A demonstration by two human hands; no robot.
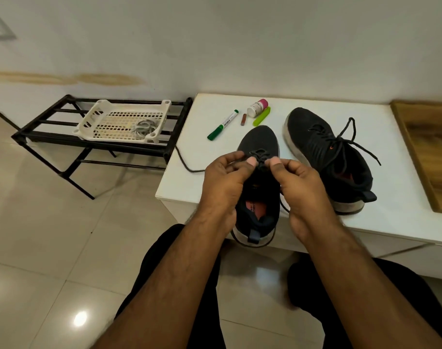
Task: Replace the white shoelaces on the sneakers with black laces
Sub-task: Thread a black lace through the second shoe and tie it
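Observation:
Two black sneakers stand on a white table (391, 152). The near sneaker (259, 142) points away from me, its heel over the table's front edge. My left hand (225, 180) and my right hand (300, 182) are over its lacing, and each pinches the black lace (259, 154) at the lower eyelets. A loose length of that lace (187, 165) trails left off the table edge. The right sneaker (325, 152) is fully laced with a black lace tied in a bow. The white laces (141, 128) lie bunched in a white plastic basket (96, 114).
The basket sits on a black metal rack (38, 133) left of the table. A green marker (222, 128), a small brown stick (243, 119), a pink-capped bottle (259, 107) and a lime-green object (262, 116) lie behind the sneakers. A wooden board (431, 147) is at the right.

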